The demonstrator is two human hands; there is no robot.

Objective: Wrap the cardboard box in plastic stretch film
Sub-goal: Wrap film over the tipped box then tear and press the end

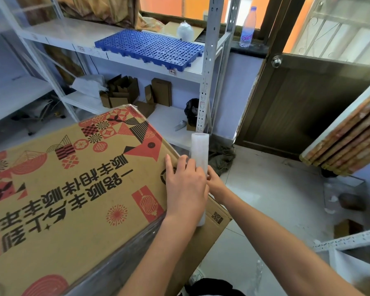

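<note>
Box: printed cardboard box, cut off at left edge.
Roll: upright film roll, lower part hidden.
Left hand: fingers together, flat on roll.
Right hand: mostly hidden; finger state unclear.

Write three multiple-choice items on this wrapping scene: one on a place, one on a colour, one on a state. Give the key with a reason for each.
1. Where does the water bottle stand?
A. on the window ledge
B. on the floor
C. on the cardboard box

2. What colour is the perforated plastic grid on the shelf?
A. green
B. blue
C. white

3. How is the roll of stretch film held at the edge of the cardboard box?
A. lying flat on the floor
B. upright, both hands at it
C. hanging from the shelf

Key: 1 A, it stands on the ledge by the door. 2 B, the grid is plainly blue. 3 B, the left hand and right hand meet at the standing roll.
</note>
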